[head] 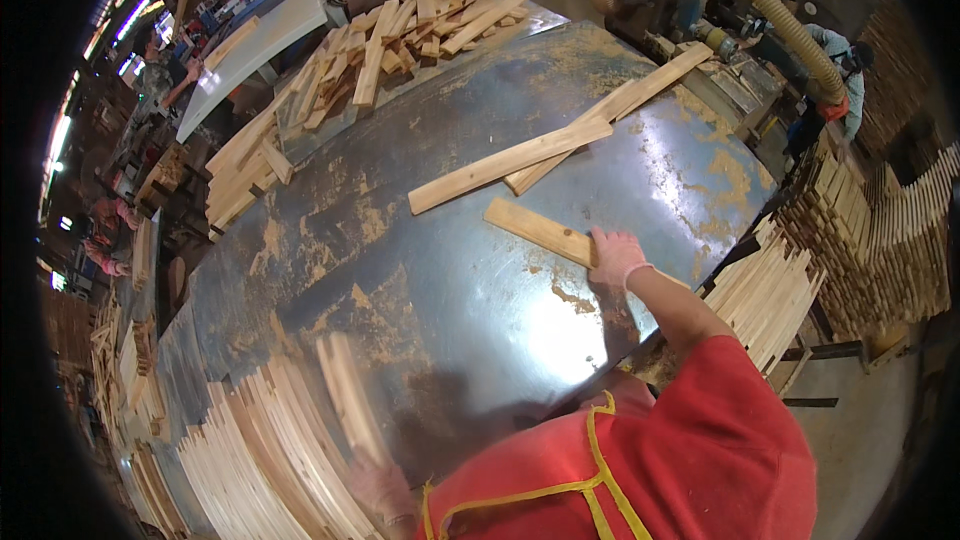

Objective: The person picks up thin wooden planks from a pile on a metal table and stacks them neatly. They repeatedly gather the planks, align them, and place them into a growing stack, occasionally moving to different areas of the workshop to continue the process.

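Observation:
My gloved right hand (616,255) grips a wooden board (541,231) that lies at a slant on the metal tabletop (450,262); the board's far part runs on under the hand. At the lower left, my gloved left hand (381,486) holds the near end of another wooden board (349,394), both blurred. That board is beside a row of boards stacked side by side (262,450). Ahead of my right hand, a plank (510,163) rests across a longer plank (649,88).
A loose heap of short wood pieces (420,30) covers the table's far side. Stacked boards (765,292) stand off the right edge, with taller lumber stacks (870,240) beyond. A ribbed hose (780,7) hangs near a person (836,67). Other people work at the left.

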Demonstrator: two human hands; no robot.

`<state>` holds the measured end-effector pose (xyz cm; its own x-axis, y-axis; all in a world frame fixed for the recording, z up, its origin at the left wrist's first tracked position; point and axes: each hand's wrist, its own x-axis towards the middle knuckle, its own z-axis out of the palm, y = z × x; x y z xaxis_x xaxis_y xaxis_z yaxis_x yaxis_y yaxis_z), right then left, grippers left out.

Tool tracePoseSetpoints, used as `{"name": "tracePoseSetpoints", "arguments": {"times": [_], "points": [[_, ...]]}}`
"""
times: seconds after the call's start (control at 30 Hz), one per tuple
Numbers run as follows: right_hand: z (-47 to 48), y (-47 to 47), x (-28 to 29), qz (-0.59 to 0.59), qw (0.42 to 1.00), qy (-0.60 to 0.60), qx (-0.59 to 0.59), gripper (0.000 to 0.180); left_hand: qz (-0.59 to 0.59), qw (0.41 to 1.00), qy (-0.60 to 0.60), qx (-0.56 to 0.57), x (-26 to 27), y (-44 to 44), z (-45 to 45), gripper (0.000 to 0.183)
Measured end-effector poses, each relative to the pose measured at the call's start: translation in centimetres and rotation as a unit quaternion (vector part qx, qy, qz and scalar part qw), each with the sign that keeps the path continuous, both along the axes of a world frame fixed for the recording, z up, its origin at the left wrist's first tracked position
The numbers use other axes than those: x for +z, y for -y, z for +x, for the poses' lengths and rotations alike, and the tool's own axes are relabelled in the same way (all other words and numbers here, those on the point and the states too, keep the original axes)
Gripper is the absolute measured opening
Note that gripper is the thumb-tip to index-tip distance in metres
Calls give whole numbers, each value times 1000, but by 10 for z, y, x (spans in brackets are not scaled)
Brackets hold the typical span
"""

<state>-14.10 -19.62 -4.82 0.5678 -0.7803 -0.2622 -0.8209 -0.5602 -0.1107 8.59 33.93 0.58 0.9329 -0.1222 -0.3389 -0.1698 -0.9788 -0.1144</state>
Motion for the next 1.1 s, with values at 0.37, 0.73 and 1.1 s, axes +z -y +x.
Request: {"name": "tracePoseSetpoints", "arguments": {"times": [0.37,0.73,1.1], "points": [[-27,108,26,197,879,399,-173,70,-103,964,115,-217,-25,164,65,88],[-75,355,-29,115,551,713,-418,48,-120,896,-61,-423,-40,576,170,73],[97,391,-27,199,389,813,-384,64,-234,900,-216,-298,-35,616,60,123]]}}
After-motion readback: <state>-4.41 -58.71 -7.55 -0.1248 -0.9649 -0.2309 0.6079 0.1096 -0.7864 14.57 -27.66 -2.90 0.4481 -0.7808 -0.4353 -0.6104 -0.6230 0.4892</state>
